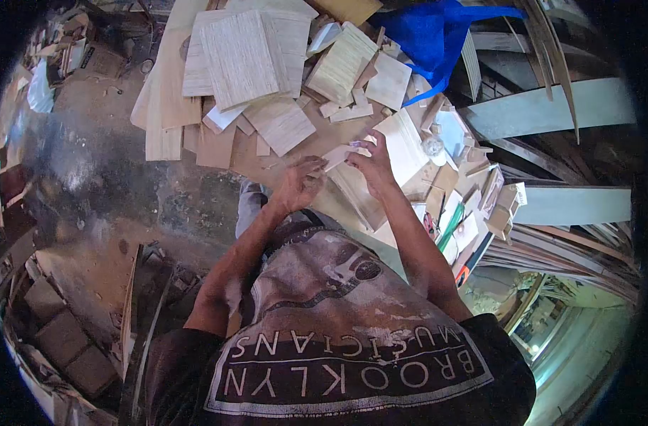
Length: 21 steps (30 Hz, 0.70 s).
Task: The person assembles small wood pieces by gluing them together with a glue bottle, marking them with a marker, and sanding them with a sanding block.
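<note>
My left hand (299, 184) and my right hand (371, 167) meet over a workbench (267, 165) strewn with wood offcuts. Between them they hold a small pale strip of wood (340, 153); the right hand's fingers pinch its upper end and the left hand's closed fingers grip its lower end. Right below the hands a longer plank (359, 195) rests on the bench. Both forearms are bare and reach up from my dark printed T-shirt.
Large light veneer sheets (242, 57) are stacked at the far side of the bench, with several small blocks beside them. A blue bag (430, 32) sits at the top right. Small boxes and tools (473, 213) crowd the right. A dusty floor (90, 177) lies to the left.
</note>
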Tool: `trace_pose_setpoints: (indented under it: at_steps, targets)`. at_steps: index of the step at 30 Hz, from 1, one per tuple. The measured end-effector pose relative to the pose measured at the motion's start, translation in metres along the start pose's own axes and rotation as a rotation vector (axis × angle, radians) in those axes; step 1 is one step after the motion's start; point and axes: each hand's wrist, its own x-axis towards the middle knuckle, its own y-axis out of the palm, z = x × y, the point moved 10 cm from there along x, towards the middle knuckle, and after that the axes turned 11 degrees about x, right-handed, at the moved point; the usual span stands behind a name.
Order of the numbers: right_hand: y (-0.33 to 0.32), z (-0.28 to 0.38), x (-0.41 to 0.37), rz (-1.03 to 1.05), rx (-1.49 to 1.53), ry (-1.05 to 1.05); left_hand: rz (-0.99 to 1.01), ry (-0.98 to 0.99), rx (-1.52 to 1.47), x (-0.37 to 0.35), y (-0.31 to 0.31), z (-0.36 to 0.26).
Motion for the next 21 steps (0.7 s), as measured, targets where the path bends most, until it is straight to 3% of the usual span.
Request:
trace_pose_setpoints:
  at_steps: [3, 8, 15, 21]
  targets:
    - [-0.002, 0.001, -0.002, 0.013, -0.003, -0.004, -0.017, 0.088, 0.142, -0.001, 0.004, -0.008]
    - [-0.003, -0.003, 0.001, 0.033, -0.083, -0.026, 0.095, -0.135, -0.034, -0.007, 0.019, 0.006]
    - [-0.002, 0.000, -0.002, 0.043, -0.127, -0.034, 0.076, -0.075, -0.026, -0.010, 0.019, -0.001]
    - [-0.002, -0.001, 0.003, 0.052, -0.126, -0.062, 0.051, -0.168, -0.094, -0.012, 0.022, 0.007]
